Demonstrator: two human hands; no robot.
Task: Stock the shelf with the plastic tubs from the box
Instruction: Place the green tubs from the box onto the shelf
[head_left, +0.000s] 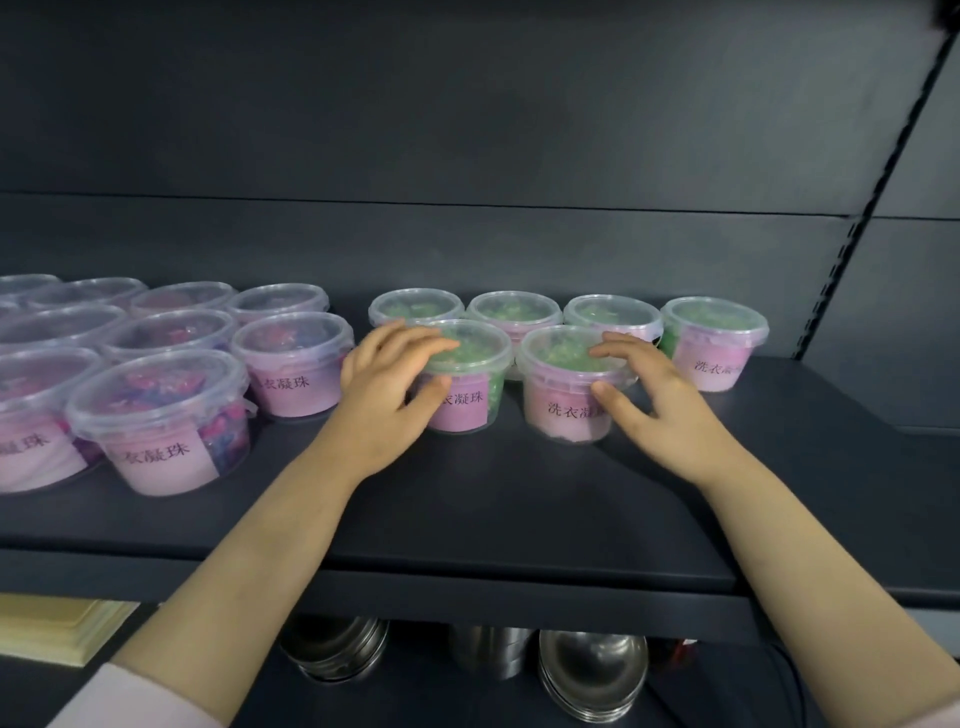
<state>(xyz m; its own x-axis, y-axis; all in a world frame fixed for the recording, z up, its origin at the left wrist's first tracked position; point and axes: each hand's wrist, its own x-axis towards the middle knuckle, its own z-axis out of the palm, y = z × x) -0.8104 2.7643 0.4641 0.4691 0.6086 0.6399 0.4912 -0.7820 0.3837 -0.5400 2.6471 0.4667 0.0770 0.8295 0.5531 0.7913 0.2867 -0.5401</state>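
Two clear plastic tubs with green beads and pink labels stand in the front row on the dark shelf (493, 499). My left hand (387, 387) grips the left green tub (475, 402), fingers curved over its lid and thumb on the label. My right hand (647, 392) holds the right green tub (558, 410) from its right side, fingers on the lid rim and thumb against the wall. Both tubs sit on the shelf surface. Behind them stands a back row of several green tubs (514, 309), the rightmost (714, 343) being beside my right hand.
Several tubs with pink and purple beads (161, 415) fill the shelf's left part, the nearest (293, 364) close to my left hand. A slotted upright (857, 234) bounds the shelf at the right. Below are steel bowls (592, 670) and a yellow stack (57, 629).
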